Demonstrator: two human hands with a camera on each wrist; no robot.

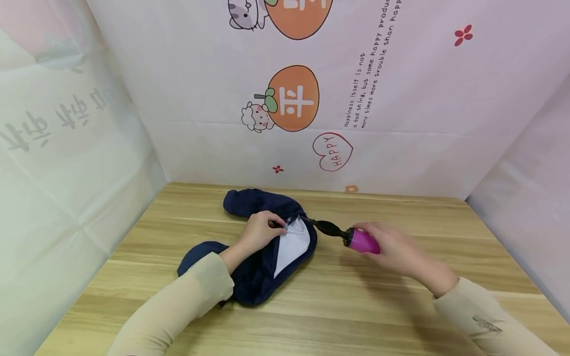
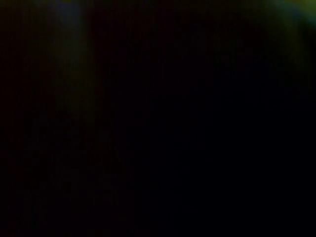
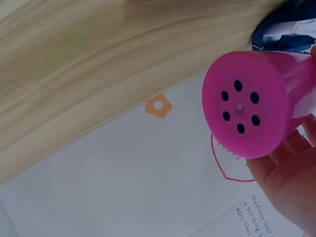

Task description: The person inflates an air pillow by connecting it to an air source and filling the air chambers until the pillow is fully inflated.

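Note:
A navy U-shaped neck pillow lies on the table, its cover parted to show white inside. My left hand pinches the edge of that opening, where a small clear piece shows by the fingertips. The right hand grips the magenta cup-shaped end of a black-shafted tool, kind unclear. Several dark holes dot the flat magenta face in the right wrist view. The shaft's thin tip points left and meets the pillow by the opening; whether it touches cannot be told. Nearly all is black in the left wrist view.
The wooden tabletop ends at a white printed sheet hanging behind it. More pale sheets hang at the left and right. An orange printed flower marks the sheet by the back edge.

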